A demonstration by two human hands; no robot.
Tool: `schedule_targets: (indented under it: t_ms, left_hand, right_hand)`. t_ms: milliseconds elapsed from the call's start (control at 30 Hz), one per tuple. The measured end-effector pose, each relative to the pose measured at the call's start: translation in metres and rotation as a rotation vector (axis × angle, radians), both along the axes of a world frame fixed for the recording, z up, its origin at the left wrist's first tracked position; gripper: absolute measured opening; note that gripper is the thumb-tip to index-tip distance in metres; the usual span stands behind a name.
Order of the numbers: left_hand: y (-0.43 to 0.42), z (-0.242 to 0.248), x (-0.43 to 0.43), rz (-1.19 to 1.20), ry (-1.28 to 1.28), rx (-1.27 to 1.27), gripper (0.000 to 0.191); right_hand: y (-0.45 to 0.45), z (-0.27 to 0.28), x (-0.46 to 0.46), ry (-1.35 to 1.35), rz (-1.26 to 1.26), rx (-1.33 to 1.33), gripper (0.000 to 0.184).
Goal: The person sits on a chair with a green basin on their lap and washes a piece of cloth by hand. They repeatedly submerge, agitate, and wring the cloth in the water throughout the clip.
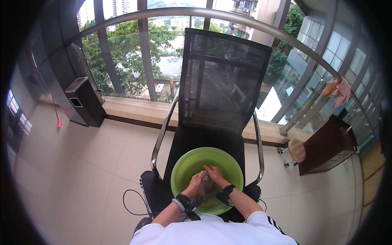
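A green plastic basin rests on the seat of a black mesh office chair in front of me. Inside it, a wet-looking greyish-brown cloth hangs bunched between my hands. My left hand grips the cloth's upper part from the left. Against its right side is my right hand, fingers pointing up and left and partly extended; its underside is hidden, so how firmly it holds the cloth cannot be told. Both wrists wear black straps with small devices, and a pale bangle circles the left one.
Chrome armrests flank the basin. A dark cable loops at the left. Farther off stand a black bin, a round wheeled stool and a dark wooden cabinet. Pinkish cloths hang on the curved metal railing.
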State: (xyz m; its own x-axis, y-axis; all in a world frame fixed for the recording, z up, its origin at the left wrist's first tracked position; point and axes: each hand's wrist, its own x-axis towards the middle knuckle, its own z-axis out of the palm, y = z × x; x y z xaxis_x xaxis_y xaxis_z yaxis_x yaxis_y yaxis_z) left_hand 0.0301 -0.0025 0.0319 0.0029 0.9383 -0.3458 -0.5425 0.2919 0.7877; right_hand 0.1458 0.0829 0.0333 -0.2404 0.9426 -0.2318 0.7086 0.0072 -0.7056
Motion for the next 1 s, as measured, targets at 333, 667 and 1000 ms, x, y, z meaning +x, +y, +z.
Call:
schedule_targets:
  t_ms: [333,667,1000]
  left_hand:
    - [-0.007,-0.019,-0.042,0.077,1.044,-0.011,0.049]
    - [-0.017,0.004,-0.028,-0.280,1.362,-0.087,0.043]
    - [-0.010,-0.031,-0.024,0.126,0.690,0.064,0.037]
  right_hand:
    - [0.023,0.009,0.039,-0.021,0.262,0.080,0.048]
    - [-0.014,-0.006,0.021,-0.272,0.215,0.385,0.028]
    - [-0.010,0.009,0.003,0.037,0.022,0.148,0.025]
